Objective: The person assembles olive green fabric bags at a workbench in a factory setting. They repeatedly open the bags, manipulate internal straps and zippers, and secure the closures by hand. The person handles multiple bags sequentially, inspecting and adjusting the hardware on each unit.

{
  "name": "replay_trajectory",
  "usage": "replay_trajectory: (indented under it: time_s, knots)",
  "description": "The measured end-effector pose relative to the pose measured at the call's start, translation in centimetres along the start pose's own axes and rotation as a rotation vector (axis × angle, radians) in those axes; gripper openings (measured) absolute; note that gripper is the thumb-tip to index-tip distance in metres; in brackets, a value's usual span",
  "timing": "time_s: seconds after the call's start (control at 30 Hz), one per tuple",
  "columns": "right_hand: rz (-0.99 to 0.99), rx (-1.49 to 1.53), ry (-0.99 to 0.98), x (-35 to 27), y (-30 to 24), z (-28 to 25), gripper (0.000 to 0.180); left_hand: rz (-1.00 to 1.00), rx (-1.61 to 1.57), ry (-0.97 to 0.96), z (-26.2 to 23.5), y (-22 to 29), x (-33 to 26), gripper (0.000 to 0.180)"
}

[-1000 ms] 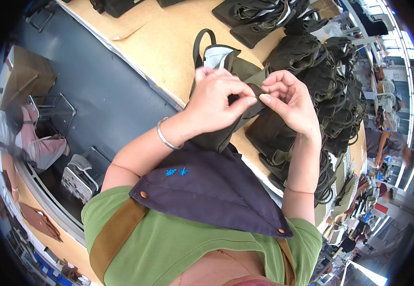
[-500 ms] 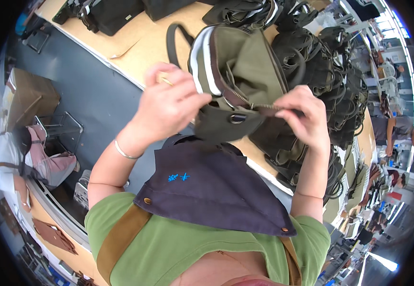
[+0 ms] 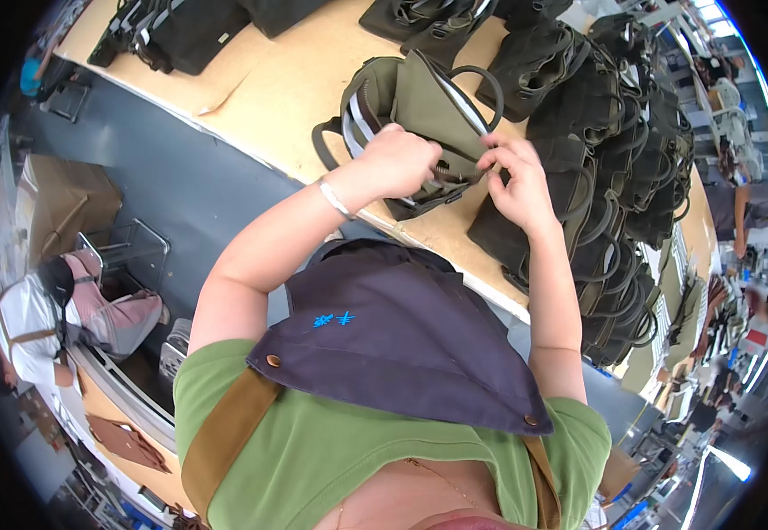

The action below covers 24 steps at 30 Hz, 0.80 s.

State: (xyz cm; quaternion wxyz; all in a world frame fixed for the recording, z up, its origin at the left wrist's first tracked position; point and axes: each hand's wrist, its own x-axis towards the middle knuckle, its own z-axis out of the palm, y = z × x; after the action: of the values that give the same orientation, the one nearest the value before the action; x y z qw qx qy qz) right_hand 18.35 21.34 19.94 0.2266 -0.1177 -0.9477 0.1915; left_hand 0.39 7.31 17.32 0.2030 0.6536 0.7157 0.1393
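Note:
An olive-green handbag (image 3: 441,97) stands on the table before me with its top open. It has a zipped rim, pale strips along its sides and dark loop handles. My left hand (image 3: 399,162) reaches over the near side with its fingers curled closed on the rim. What exactly lies under those fingers is partly hidden. At the right corner of the opening, my right hand (image 3: 518,179) holds the edge of the bag between thumb and fingers. The bag's near face is mostly covered by my hands.
Many dark bags (image 3: 596,150) with loop handles crowd the table to the right. More black bags (image 3: 194,40) lie along the far edge. A cardboard box (image 3: 66,208) and a metal trolley (image 3: 128,238) stand on the floor at left, near a seated person (image 3: 39,309).
The bag has gone from being held up and tilted to standing on the table. My left hand has moved right onto its rim; my right hand has shifted slightly left along the edge.

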Motion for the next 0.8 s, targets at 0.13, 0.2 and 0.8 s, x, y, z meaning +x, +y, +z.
replay_trajectory:
  time_s: [0.13,0.2,0.8]
  knots:
    - [0.119,0.236,0.101,-0.8,-5.0,1.3,0.019,-0.004,-0.060,0.338,-1.7,-0.4,-2.5,0.016]
    - [0.279,0.200,-0.135,-0.7,-6.3,3.3,0.019,0.068,-0.086,0.284,-1.7,-0.7,-3.0,0.012]
    - [0.248,0.204,-0.458,1.8,-3.4,4.8,0.010,0.030,-0.278,0.314,-1.5,-0.1,-5.4,0.018]
